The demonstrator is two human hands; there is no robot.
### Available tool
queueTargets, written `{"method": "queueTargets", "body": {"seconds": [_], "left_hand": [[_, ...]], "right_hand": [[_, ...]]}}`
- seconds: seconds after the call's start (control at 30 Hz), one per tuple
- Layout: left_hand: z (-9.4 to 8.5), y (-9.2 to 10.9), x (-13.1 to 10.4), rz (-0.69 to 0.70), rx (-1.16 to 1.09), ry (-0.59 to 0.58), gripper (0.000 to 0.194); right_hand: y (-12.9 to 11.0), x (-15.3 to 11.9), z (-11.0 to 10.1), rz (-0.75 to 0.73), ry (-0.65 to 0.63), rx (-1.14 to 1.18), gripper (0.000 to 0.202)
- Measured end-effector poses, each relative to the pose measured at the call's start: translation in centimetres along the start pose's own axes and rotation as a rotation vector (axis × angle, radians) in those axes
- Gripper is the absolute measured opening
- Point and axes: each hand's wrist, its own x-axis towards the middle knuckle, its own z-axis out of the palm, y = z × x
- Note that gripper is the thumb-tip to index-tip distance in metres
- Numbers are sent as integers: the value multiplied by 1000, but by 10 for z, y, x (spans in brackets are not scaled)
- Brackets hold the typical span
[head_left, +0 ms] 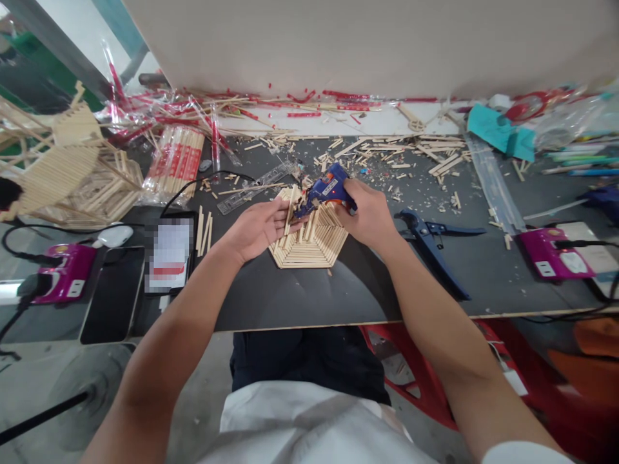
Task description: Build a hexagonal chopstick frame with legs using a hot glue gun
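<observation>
A blue hot glue gun [329,188] is gripped in my right hand [368,216], its nozzle pointing down and left. My left hand [258,229] lies palm up and pinches a thin wooden stick [291,205] between thumb and fingers, close to the nozzle. Beneath both hands rests a hexagonal piece built of wooden sticks [304,261], layered in rings. The hands and the glue gun hide much of its far side. Several short loose sticks [205,233] lie left of my left hand.
Blue cutters [430,248] lie to the right, with a magenta power adapter [556,254] beyond. Two phones [113,293] and another magenta adapter [65,270] are at the left. Bagged sticks [174,161] and wooden scraps [387,154] cover the back, beside a larger stick structure [72,167].
</observation>
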Motion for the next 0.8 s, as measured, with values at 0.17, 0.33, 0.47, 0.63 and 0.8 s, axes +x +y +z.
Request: {"method": "queueTargets", "body": {"seconds": [0.17,0.33,0.47,0.63,0.8], "left_hand": [[-1,0,1,-1,5,-9,35],[-1,0,-1,-4,3,1,34],[-1,0,-1,-6,0,-4,33],[1,0,-2,-7,4,0,34],[1,1,-2,-2,20,-10,36]], "right_hand": [[0,0,0,0,5,-3,23],[1,0,1,-6,40,-21,24],[3,0,3,-2,58,-23,27],[2,0,3,29,59,-23,28],[3,0,2,11,67,-28,29]]}}
